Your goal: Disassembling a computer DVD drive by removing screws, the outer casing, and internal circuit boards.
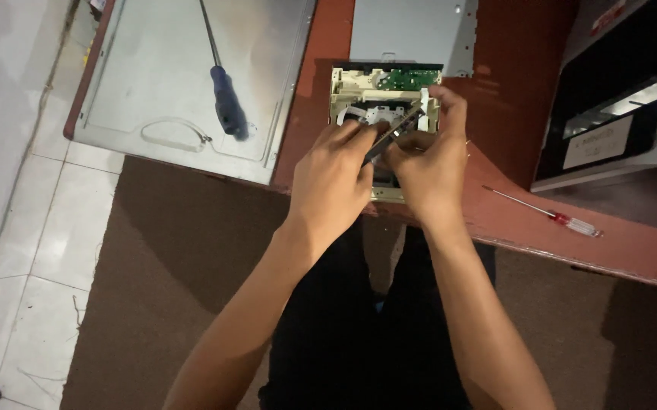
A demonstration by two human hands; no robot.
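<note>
A beige plastic drive mechanism point(359, 95) with a green circuit board point(408, 78) lies on the red-brown table point(510, 99). Both hands are over it. My left hand point(332, 178) grips a thin dark flat strip point(397, 130) that slants up to the right across the mechanism. My right hand point(431, 163) pinches the same strip from the other side, its thumb and forefinger reaching to the mechanism's right edge. The lower half of the mechanism is hidden under my hands.
A blue-handled screwdriver point(226, 95) lies on a grey metal cover panel point(154, 76) at the left. A small red-and-clear screwdriver point(564, 218) rests near the table's edge. A grey metal plate point(408, 30) lies behind the mechanism. An open dark device case point(617, 91) stands at the right.
</note>
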